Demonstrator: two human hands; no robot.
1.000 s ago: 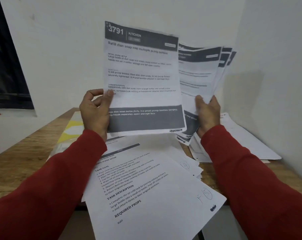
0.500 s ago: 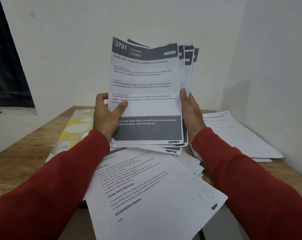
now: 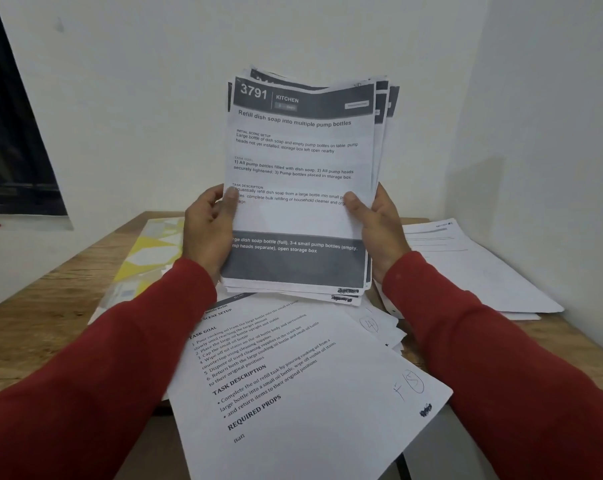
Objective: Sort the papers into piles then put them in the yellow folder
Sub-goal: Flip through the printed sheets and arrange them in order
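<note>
I hold a stack of grey-banded printed sheets [image 3: 300, 161] upright in front of me, its lower edge resting on the papers below. My left hand [image 3: 208, 233] grips its left side and my right hand [image 3: 376, 226] grips its right side, thumbs on the front sheet headed "3791 KITCHEN". Beneath it lies a loose pile of white text sheets [image 3: 293, 382], the top one overhanging the table's front edge. The yellow patterned folder [image 3: 151, 251] lies flat at the left, partly hidden by my left arm.
Another pile of white sheets [image 3: 466, 265] lies at the right against the side wall. The wooden table [image 3: 51, 323] stands in a corner, with walls close behind and to the right. A dark window is at the far left.
The single sheet in my left hand and the fanned sheets in my right have come together into one squared stack, which has dropped lower toward the table.
</note>
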